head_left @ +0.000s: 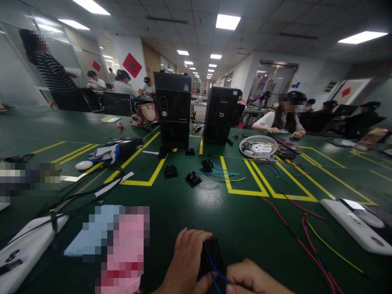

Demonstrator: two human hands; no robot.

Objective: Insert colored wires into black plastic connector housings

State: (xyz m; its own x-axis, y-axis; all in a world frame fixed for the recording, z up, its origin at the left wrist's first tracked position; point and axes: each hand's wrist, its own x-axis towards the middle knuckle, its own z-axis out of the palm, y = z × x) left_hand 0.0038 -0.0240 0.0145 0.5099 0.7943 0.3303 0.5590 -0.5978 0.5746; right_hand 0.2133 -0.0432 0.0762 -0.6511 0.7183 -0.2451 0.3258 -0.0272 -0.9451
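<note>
At the bottom middle, my left hand (188,261) is wrapped round a small black plastic connector block (216,252), fingers over its far edge and thumb low on its near side. Blue wires (218,267) run out of the block toward me. My right hand (249,275) is closed beside it, pinching one blue wire between thumb and fingers. Farther up the table lie similar black blocks: one plain (170,171), one open-looking (193,179), and one with blue and green wires (207,165) attached.
Two black computer towers (173,110) stand ahead. A white round basket (259,146) sits right, near a seated person (281,116). Red wires (289,228) and a white device (352,224) lie to my right. Phone-like blue and pink items (127,245) and black cables (92,179) are left.
</note>
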